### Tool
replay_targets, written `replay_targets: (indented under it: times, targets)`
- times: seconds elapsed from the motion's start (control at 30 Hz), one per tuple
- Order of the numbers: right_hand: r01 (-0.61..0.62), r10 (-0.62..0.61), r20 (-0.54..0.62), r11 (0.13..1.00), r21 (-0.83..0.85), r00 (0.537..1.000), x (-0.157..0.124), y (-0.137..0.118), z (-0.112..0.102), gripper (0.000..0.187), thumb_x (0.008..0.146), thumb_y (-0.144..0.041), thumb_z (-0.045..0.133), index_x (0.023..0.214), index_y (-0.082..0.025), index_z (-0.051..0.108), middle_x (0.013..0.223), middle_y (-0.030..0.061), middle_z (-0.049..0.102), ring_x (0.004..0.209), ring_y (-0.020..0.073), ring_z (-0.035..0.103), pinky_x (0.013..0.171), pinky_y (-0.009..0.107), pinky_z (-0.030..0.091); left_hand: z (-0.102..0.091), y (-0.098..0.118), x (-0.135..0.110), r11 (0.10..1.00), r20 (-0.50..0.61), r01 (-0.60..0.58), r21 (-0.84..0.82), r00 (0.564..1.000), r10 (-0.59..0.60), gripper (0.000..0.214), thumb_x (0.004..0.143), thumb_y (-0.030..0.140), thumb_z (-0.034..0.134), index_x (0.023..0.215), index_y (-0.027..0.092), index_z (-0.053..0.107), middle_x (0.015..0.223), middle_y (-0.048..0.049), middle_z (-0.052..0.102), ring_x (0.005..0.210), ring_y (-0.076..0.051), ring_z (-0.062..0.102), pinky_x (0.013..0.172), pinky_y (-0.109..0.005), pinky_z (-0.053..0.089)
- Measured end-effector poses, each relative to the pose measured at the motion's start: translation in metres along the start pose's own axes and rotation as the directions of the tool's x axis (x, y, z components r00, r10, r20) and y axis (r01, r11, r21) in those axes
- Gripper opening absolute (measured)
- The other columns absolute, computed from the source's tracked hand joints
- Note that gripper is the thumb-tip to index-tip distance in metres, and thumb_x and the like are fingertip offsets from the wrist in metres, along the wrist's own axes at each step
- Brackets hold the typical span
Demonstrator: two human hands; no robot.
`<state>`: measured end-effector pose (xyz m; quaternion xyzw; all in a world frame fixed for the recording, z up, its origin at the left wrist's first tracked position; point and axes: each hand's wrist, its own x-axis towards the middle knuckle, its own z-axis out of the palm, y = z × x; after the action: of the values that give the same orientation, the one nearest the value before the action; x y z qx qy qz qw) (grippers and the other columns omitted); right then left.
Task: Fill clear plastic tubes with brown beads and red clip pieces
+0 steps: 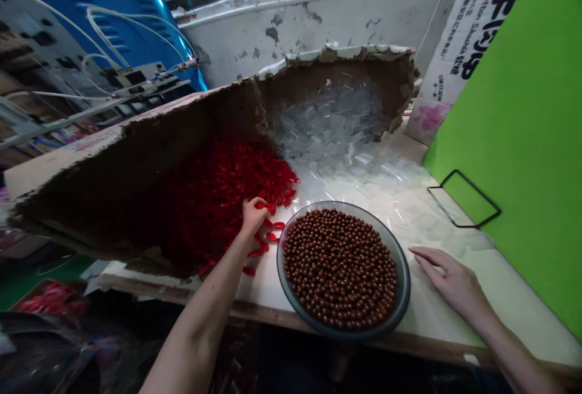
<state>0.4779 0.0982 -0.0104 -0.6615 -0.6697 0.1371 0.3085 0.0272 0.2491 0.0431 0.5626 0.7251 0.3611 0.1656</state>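
My left hand (255,215) is at the near right edge of a heap of small shiny red plastic pieces (222,176), its fingers pinched on one red piece (271,208). Several loose red pieces (257,253) lie on the table between the heap and a grey bowl (404,306). Round glossy brown beads (341,267) fill that bowl close to its rim. To the right of the bowl, my right hand (448,273) is held low over the table with fingers stretched out, and no object shows in it. Small clear plastic pieces (331,118) are heaped behind the bowl.
A torn cardboard box (261,103) with a divider surrounds both heaps. A green panel (522,157) with a black wire frame (477,224) stands on the right. The white table (513,303) ends close in front of the bowl. Machinery with white tubes (136,82) is at left.
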Motion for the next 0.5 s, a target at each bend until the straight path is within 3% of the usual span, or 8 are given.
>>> replay_targets:
  times: [0.13, 0.2, 0.27, 0.33, 0.4, 0.5]
  targets:
    - [-0.039, 0.039, -0.018, 0.999, 0.016, 0.999, -0.002, 0.002, -0.002, 0.033, 0.085, -0.047, 0.048, 0.101, -0.028, 0.069, 0.11, 0.0006, 0.069, 0.102, 0.023, 0.064, 0.081, 0.036, 0.055, -0.016, 0.037, -0.02, 0.989, -0.076, -0.104, -0.104, 0.992, 0.097, 0.017, 0.063, 0.011, 0.055, 0.076, 0.018, 0.063, 0.096, -0.0021, 0.047, 0.082, -0.013, 0.054, 0.076, -0.027, 0.051]
    - [-0.051, 0.052, -0.026, 0.998, 0.02, 0.998, -0.002, 0.003, -0.001, 0.033, 0.085, -0.048, 0.048, 0.101, -0.028, 0.069, 0.109, 0.0009, 0.069, 0.102, 0.0234, 0.064, 0.078, 0.035, 0.056, -0.014, 0.064, -0.04, 0.963, -0.042, -0.224, -0.151, 0.974, 0.22, 0.018, 0.061, 0.009, 0.057, 0.075, 0.019, 0.064, 0.1, -0.002, 0.045, 0.088, -0.013, 0.055, 0.082, -0.026, 0.05]
    - [-0.046, 0.047, -0.04, 0.999, 0.017, 0.998, -0.001, 0.002, 0.0, 0.033, 0.085, -0.048, 0.048, 0.1, -0.027, 0.069, 0.108, 0.0016, 0.07, 0.102, 0.0239, 0.064, 0.079, 0.036, 0.056, -0.004, 0.091, -0.063, 0.89, 0.086, -0.413, -0.191, 0.896, 0.435, 0.02, 0.062, 0.008, 0.06, 0.075, 0.021, 0.066, 0.101, -0.0028, 0.045, 0.096, -0.015, 0.054, 0.088, -0.028, 0.048]
    - [-0.036, 0.037, -0.044, 0.999, 0.012, 0.998, 0.0, -0.001, 0.0, 0.033, 0.085, -0.047, 0.048, 0.1, -0.027, 0.069, 0.109, 0.0017, 0.07, 0.102, 0.0239, 0.064, 0.083, 0.037, 0.054, 0.01, 0.112, -0.084, 0.822, 0.295, -0.549, -0.152, 0.768, 0.568, 0.02, 0.065, 0.01, 0.06, 0.077, 0.023, 0.068, 0.103, -0.0038, 0.046, 0.097, -0.017, 0.054, 0.086, -0.03, 0.05]
    - [-0.027, 0.027, -0.038, 1.0, 0.009, 0.999, 0.0, -0.005, -0.001, 0.032, 0.086, -0.046, 0.048, 0.101, -0.027, 0.069, 0.109, 0.0016, 0.07, 0.102, 0.0236, 0.064, 0.084, 0.037, 0.054, 0.022, 0.126, -0.098, 0.778, 0.49, -0.626, -0.057, 0.661, 0.568, 0.023, 0.068, 0.011, 0.059, 0.083, 0.026, 0.069, 0.109, -0.0048, 0.048, 0.101, -0.022, 0.053, 0.082, -0.034, 0.051]
    - [-0.023, 0.023, -0.029, 1.0, 0.002, 0.999, -0.002, -0.006, -0.004, 0.032, 0.086, -0.046, 0.048, 0.102, -0.027, 0.069, 0.11, 0.0017, 0.07, 0.102, 0.0232, 0.064, 0.082, 0.036, 0.054, 0.03, 0.134, -0.104, 0.74, 0.62, -0.672, -0.032, 0.567, 0.543, 0.04, 0.067, 0.013, 0.063, 0.102, 0.031, 0.068, 0.133, -0.0052, 0.043, 0.119, -0.03, 0.045, 0.093, -0.044, 0.047]
